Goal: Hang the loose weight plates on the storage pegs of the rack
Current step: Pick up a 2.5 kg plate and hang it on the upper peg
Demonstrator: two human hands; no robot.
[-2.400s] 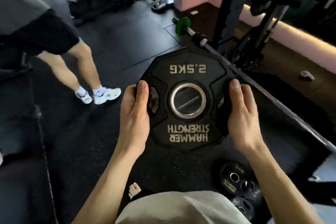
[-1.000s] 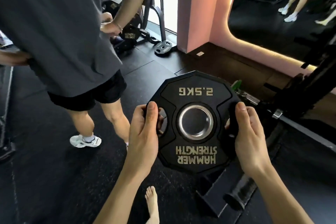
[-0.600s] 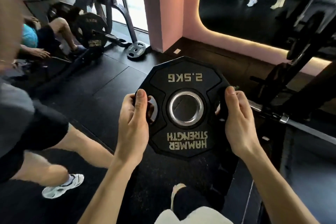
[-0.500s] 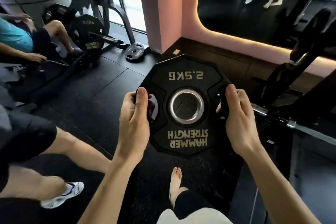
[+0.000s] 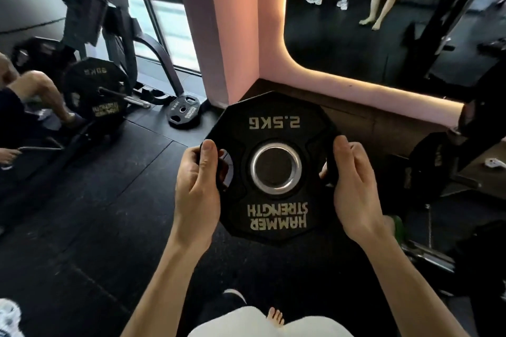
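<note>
I hold a black 2.5 kg weight plate flat in front of my chest, its steel-ringed hole facing me and its lettering upside down. My left hand grips the plate's left handle slot, thumb on top. On the opposite edge my right hand clasps the rim. The black rack rises at the right, with another plate hanging low on it beside my right hand. No bare storage peg is plainly visible.
A small black plate leans on the floor by the pink pillar. At left a seated person's leg rests by a machine loaded with a big plate. The wall mirror reflects people's legs. A barbell sleeve lies low right.
My view has swung right and up toward the mirror corner and the rack. The plate stays gripped the same way in both hands. The standing person has slid out of frame at left.
</note>
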